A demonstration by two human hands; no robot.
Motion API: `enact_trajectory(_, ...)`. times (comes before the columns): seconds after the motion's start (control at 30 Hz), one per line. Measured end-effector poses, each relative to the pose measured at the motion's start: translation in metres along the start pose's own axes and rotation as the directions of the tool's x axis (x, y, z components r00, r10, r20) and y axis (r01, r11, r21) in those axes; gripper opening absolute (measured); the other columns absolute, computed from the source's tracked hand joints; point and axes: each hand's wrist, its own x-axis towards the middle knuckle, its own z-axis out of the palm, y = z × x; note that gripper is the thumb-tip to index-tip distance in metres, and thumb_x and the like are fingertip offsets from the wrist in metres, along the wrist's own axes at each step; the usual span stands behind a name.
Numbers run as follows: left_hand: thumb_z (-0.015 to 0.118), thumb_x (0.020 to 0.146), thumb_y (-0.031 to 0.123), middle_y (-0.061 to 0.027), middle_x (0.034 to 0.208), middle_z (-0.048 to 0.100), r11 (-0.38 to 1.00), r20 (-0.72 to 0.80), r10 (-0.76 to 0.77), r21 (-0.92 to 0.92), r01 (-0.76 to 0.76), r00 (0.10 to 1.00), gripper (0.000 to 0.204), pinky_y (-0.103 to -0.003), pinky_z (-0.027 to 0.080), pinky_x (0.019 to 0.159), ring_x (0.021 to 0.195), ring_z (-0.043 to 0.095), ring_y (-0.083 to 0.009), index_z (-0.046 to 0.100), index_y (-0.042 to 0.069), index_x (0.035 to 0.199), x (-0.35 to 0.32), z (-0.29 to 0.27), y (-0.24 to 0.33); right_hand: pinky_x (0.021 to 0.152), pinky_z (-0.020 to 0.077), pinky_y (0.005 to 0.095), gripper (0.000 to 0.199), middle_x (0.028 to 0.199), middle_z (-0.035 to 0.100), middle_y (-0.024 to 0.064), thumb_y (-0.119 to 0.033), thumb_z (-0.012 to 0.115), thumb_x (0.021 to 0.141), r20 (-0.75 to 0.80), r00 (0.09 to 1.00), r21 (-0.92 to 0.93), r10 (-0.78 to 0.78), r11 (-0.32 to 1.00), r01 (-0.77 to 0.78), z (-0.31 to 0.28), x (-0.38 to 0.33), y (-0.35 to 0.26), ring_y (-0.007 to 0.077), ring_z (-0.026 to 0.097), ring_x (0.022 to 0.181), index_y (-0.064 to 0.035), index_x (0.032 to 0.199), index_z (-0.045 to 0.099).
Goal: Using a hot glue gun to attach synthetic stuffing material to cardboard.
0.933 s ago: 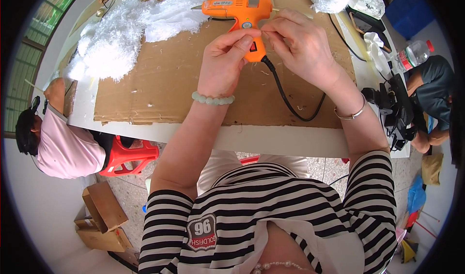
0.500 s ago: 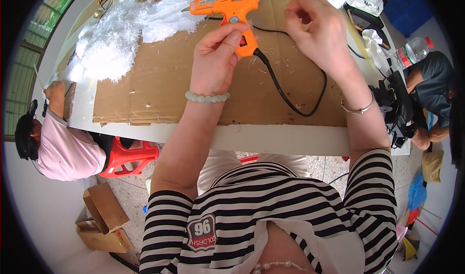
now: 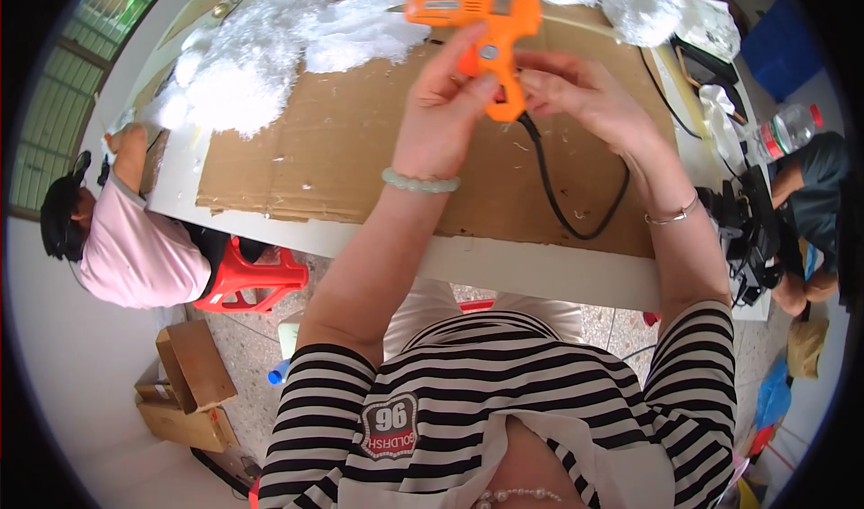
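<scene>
**Two Hands on the Orange Glue Gun**

At the far left, a person in a pink shirt [image 3: 135,252] sits by the left edge of the desk [image 3: 531,270], next to a red stool [image 3: 247,279]. A pile of white fluff [image 3: 243,68] lies on the far left part of the desk. A big sheet of brown cardboard [image 3: 351,149] covers the middle of the desk.

The left hand [image 3: 445,113] is held up over the cardboard. Its fingers [image 3: 468,90] are wrapped tight on the handle of the orange glue gun [image 3: 481,23]. The gun is up in the air above the far middle of the desk. Its tip points left, toward the fluff. A black cord [image 3: 562,203] hangs from the handle and curls on the cardboard.

The right hand [image 3: 585,95] is just beside the handle. Its fingertips [image 3: 538,81] are pinched together near the bottom of the handle. I cannot tell if they hold something small.

To do this well, I think the left hand should keep the gun steady and the hot tip away from skin. The cord should stay loose so it does not tug.

At the right edge of the desk lies a clear bottle with a red cap [image 3: 785,131].
</scene>
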Motion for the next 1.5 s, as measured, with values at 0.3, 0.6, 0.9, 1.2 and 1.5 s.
enact_trajectory(0.3,0.056,0.098,0.007,-0.0149,0.111,0.069,0.647,0.166,0.361,0.665,-0.374,0.918,0.047,-0.039,0.051,0.094,0.094,0.066,-0.0315,0.052,0.011,0.145,-0.003,0.019,-0.007,0.092,0.0545,0.0377,0.039,0.118,0.064,0.0079,-0.02,0.068,0.097,0.056,0.991,0.663,0.118,0.738,-0.125,0.01,0.002,0.026,0.0187,0.065,0.108,-0.0004,0.128,0.054)
enact_trajectory(0.6,0.061,0.101,0.022,-0.0061,0.075,0.069,0.72,-0.234,0.363,0.685,-0.112,0.902,0.023,-0.028,0.051,0.064,0.066,0.063,-0.0116,0.068,0.002,0.109,0.004,-0.012,0.017,0.094,0.0566,0.0493,0.038,0.114,0.065,0.0122,-0.023,0.063,0.099,0.078,0.996,0.72,0.049,0.688,-0.09,-0.001,0.007,0.027,0.028,0.067,0.108,-0.0011,0.128,0.053)
enact_trajectory(0.9,0.061,0.096,0.014,-0.0086,0.079,0.071,0.385,-0.258,0.418,0.919,0.087,0.871,0.017,-0.03,0.053,0.067,0.072,0.067,-0.0165,0.073,0.004,0.103,0.086,-0.129,0.08,0.097,0.0552,0.0516,0.037,0.107,0.064,0.0147,-0.021,0.058,0.093,-0.224,0.928,0.831,0.298,0.556,0.022,-0.011,0.02,0.043,0.0322,0.066,0.104,-0.0023,0.124,0.054)
enact_trajectory(1.2,0.067,0.09,0.025,-0.0152,0.103,0.075,-0.142,-0.092,0.224,0.982,0.126,0.97,0.029,-0.035,0.055,0.084,0.093,0.072,-0.0269,0.075,0.011,0.114,0.171,-0.168,0.052,0.098,0.055,0.051,0.033,0.098,0.06,0.0086,-0.009,0.059,0.084,-0.243,0.927,0.842,0.284,0.537,0.056,-0.03,0.028,0.06,0.023,0.063,0.092,-0.0047,0.117,0.055)
enact_trajectory(1.5,0.069,0.088,0.025,-0.012,0.094,0.077,0.008,-0.161,0.209,0.987,0.163,0.964,0.027,-0.033,0.054,0.081,0.084,0.072,-0.0219,0.077,0.009,0.108,0.228,-0.162,0.05,0.088,0.0581,0.0498,0.035,0.103,0.061,0.0122,-0.005,0.056,0.085,-0.249,0.923,0.829,0.293,0.557,0.047,-0.029,0.026,0.057,0.0229,0.063,0.089,-0.006,0.12,0.053)
